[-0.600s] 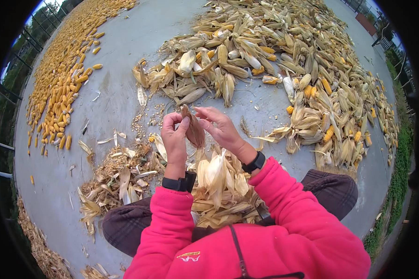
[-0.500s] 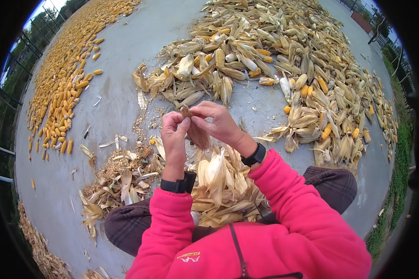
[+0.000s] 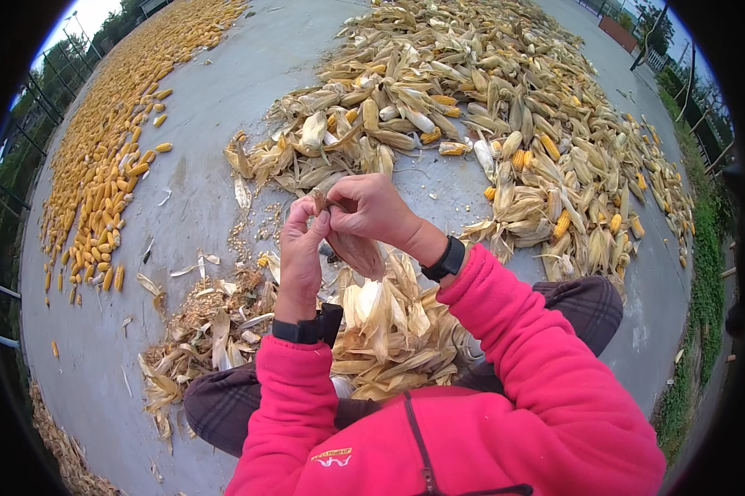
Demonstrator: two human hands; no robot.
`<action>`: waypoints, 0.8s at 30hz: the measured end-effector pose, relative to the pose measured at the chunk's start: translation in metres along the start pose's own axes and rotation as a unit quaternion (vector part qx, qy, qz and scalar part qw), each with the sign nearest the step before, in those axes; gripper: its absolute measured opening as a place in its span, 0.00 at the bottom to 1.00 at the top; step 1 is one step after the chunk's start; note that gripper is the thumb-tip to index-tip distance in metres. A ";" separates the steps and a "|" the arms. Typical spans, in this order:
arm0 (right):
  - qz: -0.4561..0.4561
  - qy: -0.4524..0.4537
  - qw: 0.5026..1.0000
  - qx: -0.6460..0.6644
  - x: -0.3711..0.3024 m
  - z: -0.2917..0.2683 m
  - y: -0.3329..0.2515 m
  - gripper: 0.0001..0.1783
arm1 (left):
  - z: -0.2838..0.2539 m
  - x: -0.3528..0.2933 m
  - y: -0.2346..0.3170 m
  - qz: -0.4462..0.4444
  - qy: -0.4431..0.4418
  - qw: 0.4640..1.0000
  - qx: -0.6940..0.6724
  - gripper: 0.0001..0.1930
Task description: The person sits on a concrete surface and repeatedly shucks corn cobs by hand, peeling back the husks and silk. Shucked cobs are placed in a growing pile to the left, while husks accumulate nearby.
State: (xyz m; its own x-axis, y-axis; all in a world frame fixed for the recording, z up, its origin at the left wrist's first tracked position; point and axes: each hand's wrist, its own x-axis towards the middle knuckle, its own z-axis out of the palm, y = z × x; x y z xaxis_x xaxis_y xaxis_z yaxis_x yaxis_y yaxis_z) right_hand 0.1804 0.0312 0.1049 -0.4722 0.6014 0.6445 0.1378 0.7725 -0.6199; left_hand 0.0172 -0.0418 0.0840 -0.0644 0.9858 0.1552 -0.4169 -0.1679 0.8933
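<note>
An ear of corn in dry brown husk [image 3: 357,252] is held up between my two hands, its tip up and its wider end slanting down toward me. My left hand [image 3: 300,248] closes round its upper left side, thumb pressed near the tip. Fingers bent, my right hand [image 3: 372,213] pinches the husk at the same tip from the right. Both hands hide much of the ear, and no kernels show on it. Under it, a heap of stripped pale husks [image 3: 397,331] lies between my crossed legs.
Unhusked ears form a large pile [image 3: 472,91] ahead and to the right. Bare yellow cobs [image 3: 100,198] spread along the left. Husk scraps and loose kernels [image 3: 215,314] lie by my left knee on the grey concrete [image 3: 232,91]. Grass [image 3: 703,281] borders the right side.
Both hands still grip the ear at its tip. My right hand has bent further over the husk, and the ear now slants more. The whole view has shifted slightly.
</note>
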 end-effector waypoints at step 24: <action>0.109 0.010 0.993 0.052 -0.026 0.006 0.012 0.08 | -0.005 0.005 -0.043 0.133 0.101 0.957 0.236 0.10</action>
State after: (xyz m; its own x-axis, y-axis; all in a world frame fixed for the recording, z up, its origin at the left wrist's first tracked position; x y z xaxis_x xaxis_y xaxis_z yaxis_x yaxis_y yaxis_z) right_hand 0.1891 0.0237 0.0774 -0.4234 0.7572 0.4974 0.1440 0.5983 -0.7883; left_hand 0.0300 -0.0296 0.0440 -0.3047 0.8811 0.3618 0.0911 -0.3511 0.9319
